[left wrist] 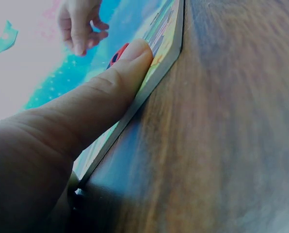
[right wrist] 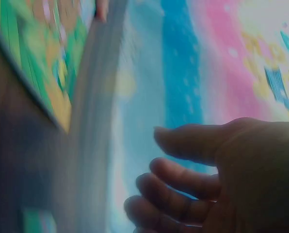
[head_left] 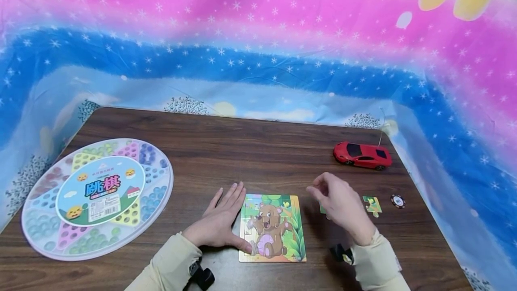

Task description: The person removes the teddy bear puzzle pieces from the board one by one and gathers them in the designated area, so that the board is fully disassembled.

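A bear jigsaw puzzle in a flat square board lies at the table's front middle. My left hand rests at its left side, fingers spread, with the thumb over the board's edge in the left wrist view. To the right of the board hovers my right hand, its fingers loosely curled; the right wrist view shows nothing between those fingers. Partly hidden beneath it is a green puzzle piece. Another puzzle piece lies farther right.
A red toy car stands at the back right. Near the right edge lies a poker chip. A large round Chinese checkers set covers the left side of the wooden table. Patterned cloth hangs around the table.
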Available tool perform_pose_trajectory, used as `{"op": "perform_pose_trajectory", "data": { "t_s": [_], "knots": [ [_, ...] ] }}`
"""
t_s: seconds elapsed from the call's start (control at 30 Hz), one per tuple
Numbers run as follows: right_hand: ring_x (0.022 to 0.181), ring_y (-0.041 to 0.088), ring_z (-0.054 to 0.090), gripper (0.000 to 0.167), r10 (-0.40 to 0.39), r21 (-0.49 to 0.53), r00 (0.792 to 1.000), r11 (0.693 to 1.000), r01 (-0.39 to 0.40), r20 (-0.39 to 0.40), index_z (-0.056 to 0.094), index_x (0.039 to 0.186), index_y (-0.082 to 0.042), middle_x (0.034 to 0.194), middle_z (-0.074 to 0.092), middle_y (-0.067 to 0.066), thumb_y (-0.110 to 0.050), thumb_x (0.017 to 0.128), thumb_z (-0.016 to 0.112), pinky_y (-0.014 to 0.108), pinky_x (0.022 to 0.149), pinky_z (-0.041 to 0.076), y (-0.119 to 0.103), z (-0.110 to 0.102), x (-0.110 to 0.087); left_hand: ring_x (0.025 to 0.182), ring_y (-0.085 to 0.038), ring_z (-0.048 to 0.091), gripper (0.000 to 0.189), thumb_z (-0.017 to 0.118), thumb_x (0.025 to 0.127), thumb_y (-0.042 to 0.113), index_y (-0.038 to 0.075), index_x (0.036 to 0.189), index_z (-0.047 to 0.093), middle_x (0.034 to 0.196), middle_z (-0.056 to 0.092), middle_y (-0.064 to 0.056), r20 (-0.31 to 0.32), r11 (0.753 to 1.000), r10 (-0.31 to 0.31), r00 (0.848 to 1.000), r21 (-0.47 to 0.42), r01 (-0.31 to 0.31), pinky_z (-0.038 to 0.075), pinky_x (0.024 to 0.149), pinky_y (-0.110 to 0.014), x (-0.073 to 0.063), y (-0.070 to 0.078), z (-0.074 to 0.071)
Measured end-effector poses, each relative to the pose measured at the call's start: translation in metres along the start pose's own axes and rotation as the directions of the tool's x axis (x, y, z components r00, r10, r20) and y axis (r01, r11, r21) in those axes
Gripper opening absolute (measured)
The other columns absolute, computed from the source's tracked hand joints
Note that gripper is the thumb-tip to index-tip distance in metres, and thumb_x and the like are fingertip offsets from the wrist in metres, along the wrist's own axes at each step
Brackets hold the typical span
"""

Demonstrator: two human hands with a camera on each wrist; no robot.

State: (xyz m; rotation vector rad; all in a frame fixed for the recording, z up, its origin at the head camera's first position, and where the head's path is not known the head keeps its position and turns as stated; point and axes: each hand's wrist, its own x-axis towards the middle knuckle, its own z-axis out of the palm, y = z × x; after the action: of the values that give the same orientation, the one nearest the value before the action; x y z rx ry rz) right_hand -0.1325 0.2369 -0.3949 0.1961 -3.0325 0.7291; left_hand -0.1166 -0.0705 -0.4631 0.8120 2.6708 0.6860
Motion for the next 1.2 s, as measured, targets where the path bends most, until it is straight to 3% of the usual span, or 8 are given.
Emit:
{"op": "perform_pose_trajectory", "data": {
  "t_s": [0.17, 0.33, 0.67, 0.97, 1.2],
  "knots": [
    [0.065, 0.008, 0.052, 0.016, -0.089, 0.046, 0.996, 0.995, 0.088, 0.021, 0.065, 0.097, -0.016, 0.077, 0.057, -0.01, -0.029, 0.09, 0.071, 0.028, 0.055, 0.045, -0.023, 0.023, -0.005, 0.149, -0.026, -0.004, 0.136, 0.075, 0.06, 0.073, 0.0, 0.155, 0.01, 0.162, -0.001, -0.013, 0.001, 1.0, -0.001, 1.0, -0.007, 0.001, -0.007, 0.116, -0.049, 0.0, 0.0, 0.0],
    [0.059, 0.005, 0.048, 0.02, -0.168, 0.053, 0.985, 0.985, 0.165, 0.05, 0.068, 0.102, -0.013, 0.078, 0.052, -0.011, -0.027, 0.088, 0.073, 0.024, 0.051, 0.043, -0.04, 0.04, -0.012, 0.149, -0.025, -0.005, 0.136, 0.074, 0.061, 0.073, 0.0, 0.155, 0.009, 0.162, -0.001, -0.013, 0.003, 1.0, -0.002, 1.0, -0.017, 0.002, -0.007, 0.116, -0.05, 0.0, -0.001, 0.0],
    [0.063, 0.0, 0.049, 0.028, -0.288, 0.084, 0.933, 0.957, 0.276, 0.217, 0.064, 0.112, -0.014, 0.084, 0.053, -0.009, -0.031, 0.091, 0.069, 0.021, 0.053, 0.043, -0.063, 0.073, -0.026, 0.148, -0.025, -0.005, 0.134, 0.073, 0.063, 0.074, 0.0, 0.155, 0.01, 0.162, 0.0, -0.013, 0.005, 1.0, 0.008, 1.0, -0.028, -0.008, -0.007, 0.116, -0.051, -0.001, -0.002, 0.0],
    [0.075, 0.004, 0.047, 0.026, -0.417, 0.04, 0.888, 0.908, 0.417, 0.192, 0.063, 0.109, -0.015, 0.088, 0.053, -0.009, -0.026, 0.088, 0.073, 0.021, 0.064, 0.044, -0.064, 0.087, -0.032, 0.148, -0.027, -0.003, 0.134, 0.073, 0.063, 0.073, -0.002, 0.155, 0.01, 0.162, 0.001, -0.015, -0.006, 1.0, 0.019, 1.0, -0.02, -0.019, -0.007, 0.116, -0.052, 0.0, -0.001, 0.002],
    [0.076, 0.003, 0.048, 0.021, -0.443, 0.066, 0.872, 0.896, 0.439, 0.209, 0.064, 0.104, -0.016, 0.09, 0.053, -0.009, -0.026, 0.088, 0.073, 0.022, 0.068, 0.045, -0.065, 0.087, -0.031, 0.148, -0.027, -0.003, 0.135, 0.073, 0.062, 0.074, -0.002, 0.155, 0.01, 0.162, 0.001, -0.015, -0.006, 1.0, 0.015, 1.0, -0.019, -0.015, -0.007, 0.116, -0.051, 0.0, -0.001, 0.002]
  ]
}}
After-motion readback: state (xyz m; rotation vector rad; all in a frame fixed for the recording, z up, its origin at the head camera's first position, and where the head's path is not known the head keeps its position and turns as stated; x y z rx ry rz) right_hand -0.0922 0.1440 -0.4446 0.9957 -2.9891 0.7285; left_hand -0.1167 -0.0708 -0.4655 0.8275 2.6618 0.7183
